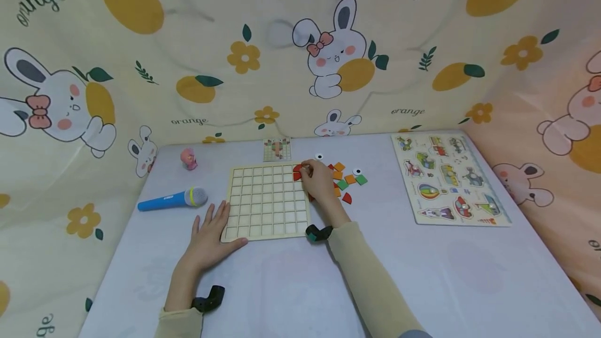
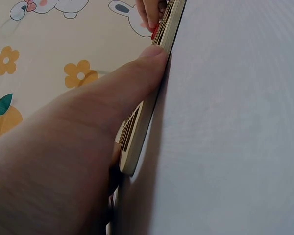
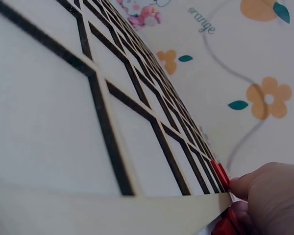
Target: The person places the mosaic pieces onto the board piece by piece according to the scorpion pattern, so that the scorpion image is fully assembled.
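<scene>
A pale wooden grid board (image 1: 267, 202) lies flat on the table, with red quarter-circle pieces (image 1: 297, 172) in its far right corner. My right hand (image 1: 319, 181) is at that corner, thumb and fingers bent together in a pinch on a red piece (image 3: 219, 175); the fingers partly cover it. Another red piece (image 3: 228, 224) shows below the thumb, past the board's edge. Spread at the near left corner, my left hand (image 1: 208, 239) steadies the board. Its thumb (image 2: 147, 61) lies against the near edge, and the other fingers reach along the left side.
Loose orange, green and red tiles (image 1: 343, 184) lie right of the board, near round eye pieces (image 1: 358, 171). Behind it is a small pattern card (image 1: 277, 149). A blue toy microphone (image 1: 171, 200) and pink figurine (image 1: 189, 158) are left; a picture puzzle board (image 1: 448, 181) lies right.
</scene>
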Tool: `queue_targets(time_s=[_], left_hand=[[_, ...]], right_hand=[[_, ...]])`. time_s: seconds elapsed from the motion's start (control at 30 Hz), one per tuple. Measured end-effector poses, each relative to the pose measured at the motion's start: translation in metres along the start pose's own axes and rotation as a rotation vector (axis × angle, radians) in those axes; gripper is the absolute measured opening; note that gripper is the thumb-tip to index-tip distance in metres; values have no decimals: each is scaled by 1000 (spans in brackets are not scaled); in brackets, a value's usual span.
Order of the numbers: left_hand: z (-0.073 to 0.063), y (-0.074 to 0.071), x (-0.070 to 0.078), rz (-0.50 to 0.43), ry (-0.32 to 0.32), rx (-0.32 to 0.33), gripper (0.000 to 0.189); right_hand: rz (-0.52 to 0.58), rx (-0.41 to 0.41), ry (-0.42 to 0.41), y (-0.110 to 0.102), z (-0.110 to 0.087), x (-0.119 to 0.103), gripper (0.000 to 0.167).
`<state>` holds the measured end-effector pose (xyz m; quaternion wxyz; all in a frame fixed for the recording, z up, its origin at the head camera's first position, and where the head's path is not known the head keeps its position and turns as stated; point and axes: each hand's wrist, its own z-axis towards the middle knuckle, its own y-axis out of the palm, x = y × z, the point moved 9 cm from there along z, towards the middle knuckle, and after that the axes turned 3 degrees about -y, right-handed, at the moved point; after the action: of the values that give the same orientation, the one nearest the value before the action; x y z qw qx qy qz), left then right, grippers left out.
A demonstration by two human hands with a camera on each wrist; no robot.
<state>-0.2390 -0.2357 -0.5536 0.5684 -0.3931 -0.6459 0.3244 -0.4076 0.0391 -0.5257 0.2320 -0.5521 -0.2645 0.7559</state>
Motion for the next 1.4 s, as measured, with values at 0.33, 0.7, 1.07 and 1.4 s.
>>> queue_targets(time_s=[0.33,0.7,1.07,1.4], left_hand=[[1,0,0,6,1,4,117],[1,4,-3,6,-3,-6,119],[2,2,-4,1,-8,-9,118],[1,0,-2,6,-9,-7,118]], right_hand=[[-87,-43,-6,5,2,0,32],[-88,-39,-14,2,0,-4,30],[-107,-26,-52,4,4,-9,30],[-166,-92,8,14,12,-12,29]])
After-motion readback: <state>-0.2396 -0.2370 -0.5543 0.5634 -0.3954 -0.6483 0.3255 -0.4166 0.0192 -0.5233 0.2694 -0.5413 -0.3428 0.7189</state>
